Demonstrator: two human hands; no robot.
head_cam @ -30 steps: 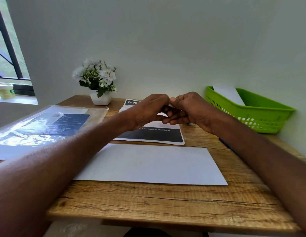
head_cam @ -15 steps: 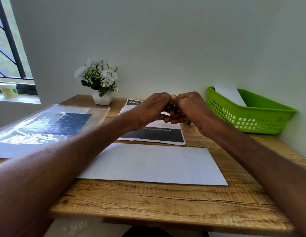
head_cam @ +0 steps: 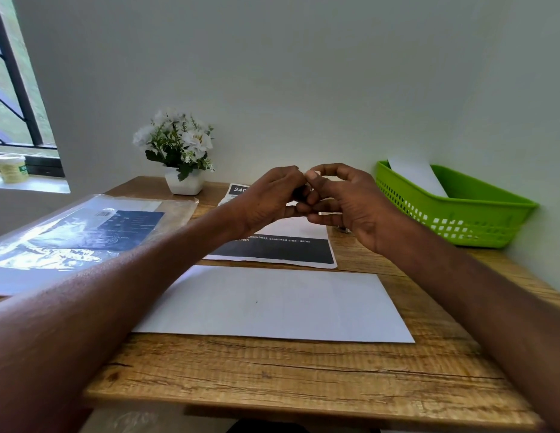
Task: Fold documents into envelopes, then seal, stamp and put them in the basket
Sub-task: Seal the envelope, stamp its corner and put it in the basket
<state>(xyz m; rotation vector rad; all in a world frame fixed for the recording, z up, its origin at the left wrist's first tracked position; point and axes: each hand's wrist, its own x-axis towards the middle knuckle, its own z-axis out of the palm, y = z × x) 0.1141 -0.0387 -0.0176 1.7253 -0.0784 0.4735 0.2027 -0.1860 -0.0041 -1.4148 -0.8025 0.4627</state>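
Note:
A white envelope [head_cam: 272, 304] lies flat on the wooden desk [head_cam: 288, 376] near its front edge. Behind it rests a printed document [head_cam: 288, 248] with a black band. Above that sheet my left hand [head_cam: 266, 198] and my right hand [head_cam: 350, 204] meet fingertip to fingertip, pinching a small dark object [head_cam: 300, 192] that is mostly hidden by the fingers. The right hand's index finger is arched and its thumb points up. A green basket [head_cam: 478, 226] stands at the right by the wall with a white envelope [head_cam: 416, 176] leaning inside.
A clear plastic sleeve [head_cam: 85, 229] with dark printed sheets covers the desk's left side. A white pot of flowers [head_cam: 183, 182] sits at the back, near the wall. A small shiny item [head_cam: 342, 229] lies behind my right hand. A cup [head_cam: 10, 168] stands on the window sill.
The right hand's fingers have loosened and spread a little, its thumb now raised. Both hands stay together above the printed document, slightly higher in view.

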